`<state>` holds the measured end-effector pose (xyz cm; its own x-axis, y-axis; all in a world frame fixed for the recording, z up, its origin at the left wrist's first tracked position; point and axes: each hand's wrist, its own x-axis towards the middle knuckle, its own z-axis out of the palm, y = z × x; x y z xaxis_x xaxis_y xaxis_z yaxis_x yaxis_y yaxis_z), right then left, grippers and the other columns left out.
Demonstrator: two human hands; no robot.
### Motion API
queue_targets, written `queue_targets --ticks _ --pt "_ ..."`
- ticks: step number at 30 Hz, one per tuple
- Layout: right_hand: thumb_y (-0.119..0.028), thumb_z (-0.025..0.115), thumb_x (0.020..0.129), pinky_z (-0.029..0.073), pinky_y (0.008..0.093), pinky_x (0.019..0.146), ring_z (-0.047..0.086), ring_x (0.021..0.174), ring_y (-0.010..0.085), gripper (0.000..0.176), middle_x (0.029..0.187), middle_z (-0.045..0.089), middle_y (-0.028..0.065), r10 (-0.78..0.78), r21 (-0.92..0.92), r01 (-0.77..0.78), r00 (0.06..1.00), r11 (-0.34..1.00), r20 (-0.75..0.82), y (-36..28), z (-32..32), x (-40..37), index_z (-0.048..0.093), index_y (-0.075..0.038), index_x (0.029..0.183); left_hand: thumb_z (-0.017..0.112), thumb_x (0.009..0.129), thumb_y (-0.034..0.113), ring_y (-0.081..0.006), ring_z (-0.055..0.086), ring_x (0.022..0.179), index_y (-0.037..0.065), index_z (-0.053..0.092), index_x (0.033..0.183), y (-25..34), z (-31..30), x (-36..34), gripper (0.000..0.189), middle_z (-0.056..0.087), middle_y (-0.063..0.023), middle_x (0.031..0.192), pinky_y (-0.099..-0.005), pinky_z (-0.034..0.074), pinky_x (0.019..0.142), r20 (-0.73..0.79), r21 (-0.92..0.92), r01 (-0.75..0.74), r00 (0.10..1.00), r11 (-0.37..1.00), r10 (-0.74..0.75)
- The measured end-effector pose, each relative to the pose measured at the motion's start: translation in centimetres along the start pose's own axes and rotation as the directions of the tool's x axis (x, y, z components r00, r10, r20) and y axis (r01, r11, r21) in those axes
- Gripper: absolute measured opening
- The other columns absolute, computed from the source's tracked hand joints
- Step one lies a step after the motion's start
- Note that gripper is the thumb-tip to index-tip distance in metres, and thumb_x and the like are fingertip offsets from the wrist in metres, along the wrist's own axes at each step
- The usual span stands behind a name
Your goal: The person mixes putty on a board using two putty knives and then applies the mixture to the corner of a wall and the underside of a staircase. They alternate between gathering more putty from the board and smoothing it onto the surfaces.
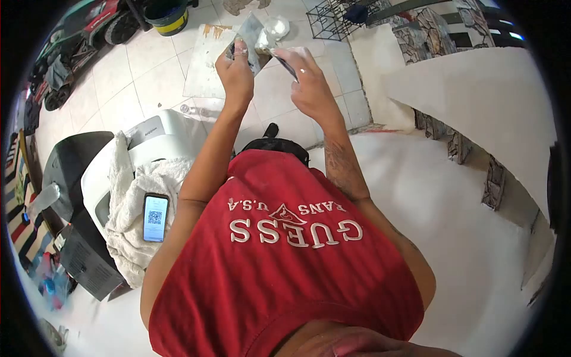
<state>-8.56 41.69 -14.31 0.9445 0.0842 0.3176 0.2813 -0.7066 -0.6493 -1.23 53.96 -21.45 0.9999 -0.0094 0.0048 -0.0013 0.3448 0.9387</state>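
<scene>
My left hand point(237, 74) is closed round a wide, flat metal putty knife point(251, 28), thumb on top. My right hand point(309, 83) grips a narrow dark-edged scraper point(286, 64), seen nearly edge-on. White paste point(264, 40) lies between the two tools, close to both hands. Smears of the same white are on the fingers of both hands. Below the hands, a pale board point(202, 65) with brownish marks lies on the tiled floor. A clear container point(277, 26) with white contents stands just beyond the tools.
To the left, a phone point(156, 217) lies on a white towel point(128, 229) over a white appliance point(157, 140). A black bucket with a yellow band point(169, 24) stands at the back. Stone-clad stairs point(458, 146) rise on the right, near a black wire rack point(328, 19).
</scene>
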Motion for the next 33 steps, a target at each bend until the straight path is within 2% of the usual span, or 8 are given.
queue_targets --ticks 8,11,15,18,22,25,27,33 --pt "0.014 0.047 0.064 0.042 0.0361 0.095 0.057 0.1 0.0285 0.056 0.105 0.059 0.0144 -0.045 0.082 0.022 0.953 0.996 0.298 3.5 -0.9 -2.3 0.053 -0.006 0.116 0.048 0.093 0.022 -0.0052 0.038 0.052 0.0 0.057 0.076 1.1 0.8 -0.5 0.029 0.046 0.0034 0.062 -0.0226 0.03 0.044 -0.005 -0.046 0.054 0.998 0.997 -0.055" --pt "0.013 0.05 0.062 0.047 0.0334 0.087 0.06 0.096 0.0253 0.052 0.11 0.059 0.0167 0.272 0.733 -0.464 0.886 0.497 0.377 3.9 -3.4 -5.8 0.056 -0.003 0.111 0.05 0.091 0.019 -0.0134 0.057 0.067 -0.006 0.06 0.091 -0.7 -1.8 1.0 0.026 0.061 -0.0092 0.081 -0.0258 0.047 0.059 -0.027 -0.076 0.088 0.996 0.993 -0.09" --pt "-0.023 0.056 0.078 0.047 0.0432 0.084 0.06 0.09 0.0277 0.041 0.099 0.06 0.0154 0.527 0.987 -0.085 0.85 0.136 0.001 4.4 -5.5 -11.9 0.053 0.001 0.111 0.05 0.092 0.022 -0.0131 0.051 0.063 0.0 0.058 0.084 -2.7 -3.0 0.6 0.025 0.056 -0.0037 0.074 -0.0283 0.043 0.052 -0.077 -0.228 0.337 0.929 0.913 -0.362" --pt "-0.041 0.056 0.078 0.047 0.0423 0.08 0.06 0.088 0.0264 0.053 0.094 0.061 0.0157 0.587 0.989 0.123 0.796 0.084 -0.149 8.8 -5.0 -18.5 0.052 0.0 0.111 0.046 0.093 0.021 -0.0244 0.053 0.101 -0.003 0.048 0.117 -8.6 -3.3 -2.0 0.035 0.054 -0.0148 0.113 -0.0372 0.045 0.087 0.086 -0.19 0.436 0.9 0.88 -0.428" --pt "-0.044 0.068 0.07 0.045 0.0382 0.086 0.058 0.1 0.0267 0.073 0.107 0.058 0.0209 -0.12 0.824 0.438 0.897 0.359 -0.425 -4.0 -12.7 -13.6 0.048 0.007 0.118 0.041 0.093 0.016 -0.0194 0.057 0.091 -0.004 0.053 0.109 -10.2 0.1 -5.5 0.028 0.058 -0.0117 0.103 -0.0308 0.048 0.08 0.207 0.084 0.599 0.771 0.796 -0.602" --pt "-0.033 0.074 0.065 0.042 0.0372 0.091 0.054 0.106 0.0317 0.067 0.117 0.053 0.023 0.105 0.628 0.257 0.871 0.735 -0.48 -11.8 -18.5 -15.2 0.052 0.009 0.113 0.044 0.085 0.006 -0.0242 0.059 0.09 -0.004 0.05 0.111 -12.3 1.3 -6.6 0.029 0.058 -0.0117 0.1 -0.0361 0.049 0.08 0.511 -0.216 0.699 0.676 0.682 -0.531" --pt "-0.013 0.07 0.069 0.041 0.0459 0.093 0.05 0.112 0.0334 0.06 0.117 0.052 0.0252 -0.232 0.194 0.373 0.829 0.907 -0.508 -14.2 -23.8 -17.9 0.046 0.01 0.119 0.044 0.084 0.006 -0.0253 0.058 0.093 -0.004 0.05 0.11 -12.0 1.6 -7.0 0.029 0.057 -0.0121 0.1 -0.0382 0.049 0.082 0.522 -0.125 0.694 0.653 0.709 -0.548" --pt "0.007 0.055 0.068 0.038 0.0354 0.096 0.051 0.112 0.0232 0.056 0.12 0.052 0.0146 -0.419 -0.341 0.259 0.363 0.903 -0.832 -24.0 -30.2 -17.3 0.045 0.005 0.123 0.043 0.089 0.012 -0.0249 0.057 0.089 -0.001 0.053 0.105 -11.0 2.2 -7.0 0.023 0.057 -0.0089 0.097 -0.0389 0.048 0.082 0.585 0.041 0.753 0.515 0.656 -0.627"
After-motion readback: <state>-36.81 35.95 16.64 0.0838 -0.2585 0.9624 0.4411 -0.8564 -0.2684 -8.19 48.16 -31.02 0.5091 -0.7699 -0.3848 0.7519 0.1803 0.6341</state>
